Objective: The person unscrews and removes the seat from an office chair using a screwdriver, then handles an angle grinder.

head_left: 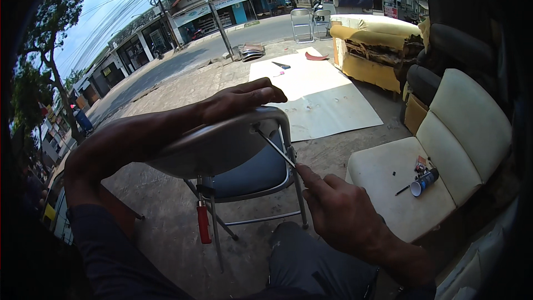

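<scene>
A metal folding chair (244, 112) stands before me with the grey back of its backrest toward me and a dark padded seat (250, 175) beyond. My left forearm lies along the top of the backrest. My left hand (244, 99) is closed over its upper right rim, fingertips partly hidden. Closed around a screwdriver (280, 153), my right hand (345, 211) hides the handle. The metal shaft slants up and left to a fixing point near the backrest's right edge. A red-handled tool (203, 223) hangs upright below the backrest, apart from both hands.
A cream seat cushion (388, 166) at right bears a can (425, 182) and small loose parts. Farther off, a white sheet (311, 97) on the ground holds a dark tool and a red curved piece (316, 56). A stripped yellow sofa (369, 55) stands behind, near the road.
</scene>
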{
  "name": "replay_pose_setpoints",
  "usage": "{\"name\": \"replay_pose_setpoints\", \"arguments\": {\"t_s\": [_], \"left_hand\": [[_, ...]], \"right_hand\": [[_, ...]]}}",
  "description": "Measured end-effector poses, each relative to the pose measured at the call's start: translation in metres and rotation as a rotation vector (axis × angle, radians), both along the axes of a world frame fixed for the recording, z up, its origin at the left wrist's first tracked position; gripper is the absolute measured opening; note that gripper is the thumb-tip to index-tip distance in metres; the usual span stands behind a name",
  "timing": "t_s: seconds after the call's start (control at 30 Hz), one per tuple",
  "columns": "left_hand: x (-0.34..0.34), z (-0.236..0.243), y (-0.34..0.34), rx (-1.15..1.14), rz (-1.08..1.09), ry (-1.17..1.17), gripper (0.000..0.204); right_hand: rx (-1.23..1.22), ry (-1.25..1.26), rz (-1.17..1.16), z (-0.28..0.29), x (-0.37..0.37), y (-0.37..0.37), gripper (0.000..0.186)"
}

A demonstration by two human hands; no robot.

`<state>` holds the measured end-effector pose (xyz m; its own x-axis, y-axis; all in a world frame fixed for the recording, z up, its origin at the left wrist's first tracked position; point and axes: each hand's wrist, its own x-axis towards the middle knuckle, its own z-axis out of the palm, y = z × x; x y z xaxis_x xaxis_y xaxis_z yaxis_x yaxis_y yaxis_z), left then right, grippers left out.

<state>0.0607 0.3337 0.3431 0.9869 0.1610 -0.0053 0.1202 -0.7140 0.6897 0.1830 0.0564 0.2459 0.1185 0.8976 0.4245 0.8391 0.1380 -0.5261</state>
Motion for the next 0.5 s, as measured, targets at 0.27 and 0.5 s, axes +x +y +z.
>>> {"name": "replay_pose_setpoints", "arguments": {"t_s": [0.27, 0.5], "left_hand": [[0.030, -0.024, 0.032, -0.540, -0.276, -0.070, 0.055], [0.051, -0.052, 0.031, -0.930, -0.109, -0.149, 0.052]], "right_hand": [[-0.008, -0.094, -0.051, 0.012, -0.010, 0.004, 0.049], [-0.014, -0.387, -0.129, 0.013, -0.005, 0.006, 0.056]]}}
